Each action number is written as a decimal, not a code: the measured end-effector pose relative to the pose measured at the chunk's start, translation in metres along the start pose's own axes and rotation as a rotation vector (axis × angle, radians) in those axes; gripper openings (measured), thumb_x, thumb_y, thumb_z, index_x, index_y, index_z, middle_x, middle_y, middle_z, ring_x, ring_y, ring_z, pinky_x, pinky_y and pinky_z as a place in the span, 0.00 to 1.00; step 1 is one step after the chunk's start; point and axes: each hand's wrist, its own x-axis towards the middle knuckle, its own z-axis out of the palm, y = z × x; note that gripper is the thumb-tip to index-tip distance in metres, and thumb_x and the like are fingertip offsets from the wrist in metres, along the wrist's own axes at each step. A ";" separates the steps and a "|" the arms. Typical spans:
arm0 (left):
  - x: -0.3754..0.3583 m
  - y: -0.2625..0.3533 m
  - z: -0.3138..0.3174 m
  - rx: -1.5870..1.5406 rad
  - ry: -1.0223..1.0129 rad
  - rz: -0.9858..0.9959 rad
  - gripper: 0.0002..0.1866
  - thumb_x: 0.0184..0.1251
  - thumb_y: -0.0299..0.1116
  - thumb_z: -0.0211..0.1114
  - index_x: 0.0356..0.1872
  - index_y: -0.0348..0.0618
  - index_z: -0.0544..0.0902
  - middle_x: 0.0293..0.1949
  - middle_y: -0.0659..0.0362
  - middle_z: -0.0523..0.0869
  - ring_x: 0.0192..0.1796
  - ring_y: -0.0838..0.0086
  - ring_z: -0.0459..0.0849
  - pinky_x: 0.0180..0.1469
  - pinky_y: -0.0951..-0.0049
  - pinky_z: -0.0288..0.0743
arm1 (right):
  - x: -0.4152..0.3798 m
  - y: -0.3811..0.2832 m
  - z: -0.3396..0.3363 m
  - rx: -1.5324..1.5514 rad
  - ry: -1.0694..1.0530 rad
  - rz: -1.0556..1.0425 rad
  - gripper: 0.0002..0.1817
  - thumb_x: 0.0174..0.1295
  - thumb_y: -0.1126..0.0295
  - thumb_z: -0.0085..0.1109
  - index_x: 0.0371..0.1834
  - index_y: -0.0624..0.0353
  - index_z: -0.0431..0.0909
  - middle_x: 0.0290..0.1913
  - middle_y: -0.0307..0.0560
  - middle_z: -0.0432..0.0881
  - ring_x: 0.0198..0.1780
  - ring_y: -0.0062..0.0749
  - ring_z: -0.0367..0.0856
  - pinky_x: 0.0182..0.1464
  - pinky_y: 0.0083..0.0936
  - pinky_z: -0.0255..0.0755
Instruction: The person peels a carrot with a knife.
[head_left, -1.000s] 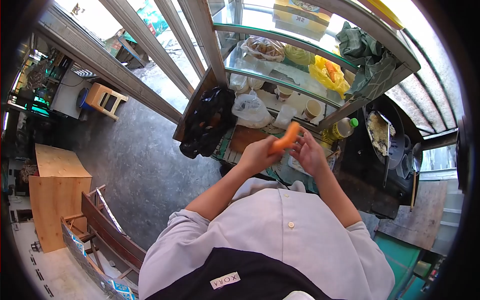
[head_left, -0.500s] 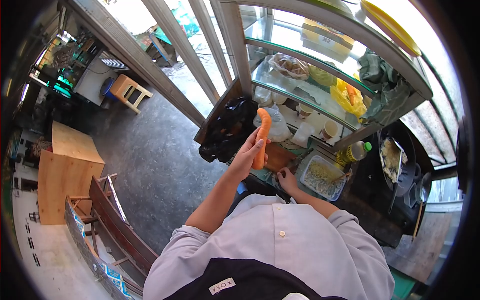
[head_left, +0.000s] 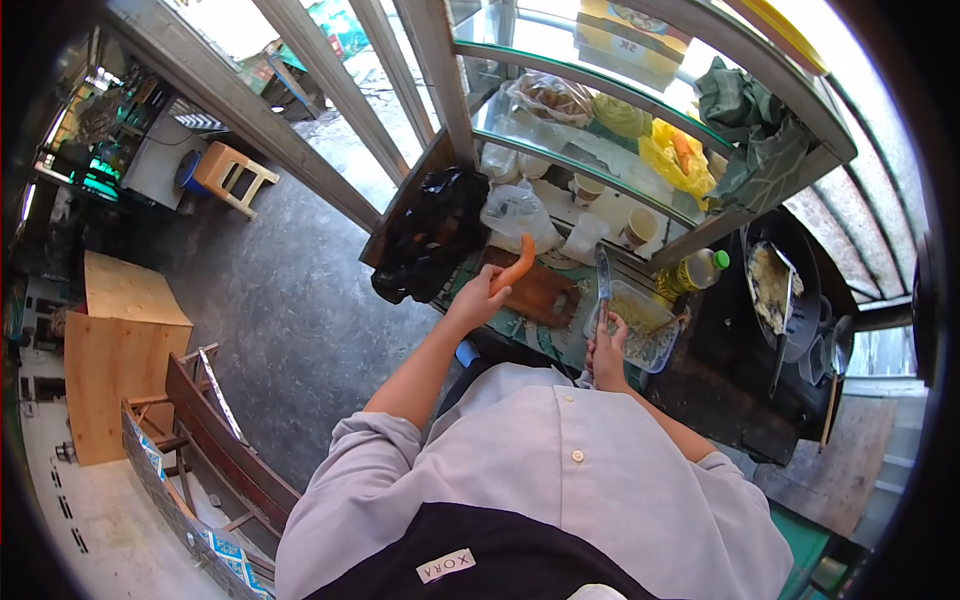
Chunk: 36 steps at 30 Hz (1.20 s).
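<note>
A curved orange carrot (head_left: 518,266) is gripped at its lower end by my left hand (head_left: 478,300), above the left edge of a brown wooden cutting board (head_left: 545,290). My right hand (head_left: 606,355) is closed round the handle of a knife (head_left: 603,275), whose blade points up and away from me. Behind the knife is a clear plastic container (head_left: 655,352) of pale shredded food, with a stick or handle lying in it. The knife and carrot are apart.
Left of the board sits a black plastic bag (head_left: 430,235). Beyond stand a clear plastic bag (head_left: 520,215), paper cups (head_left: 638,228) and a glass cabinet (head_left: 590,160). To the right are an oil bottle (head_left: 697,272) and a black wok (head_left: 815,290) holding food and a spatula.
My right hand has lifted a knife from beside the board and moved right with it. My left hand has lowered and tilted the carrot. The view has shifted slightly.
</note>
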 end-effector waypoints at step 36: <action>0.018 -0.056 0.054 0.248 0.110 -0.010 0.21 0.53 0.45 0.70 0.48 0.49 0.82 0.44 0.54 0.81 0.49 0.55 0.79 0.52 0.60 0.72 | 0.046 0.036 0.026 -1.173 -0.314 -0.430 0.17 0.63 0.69 0.52 0.53 0.62 0.62 0.38 0.67 0.80 0.39 0.64 0.80 0.41 0.51 0.72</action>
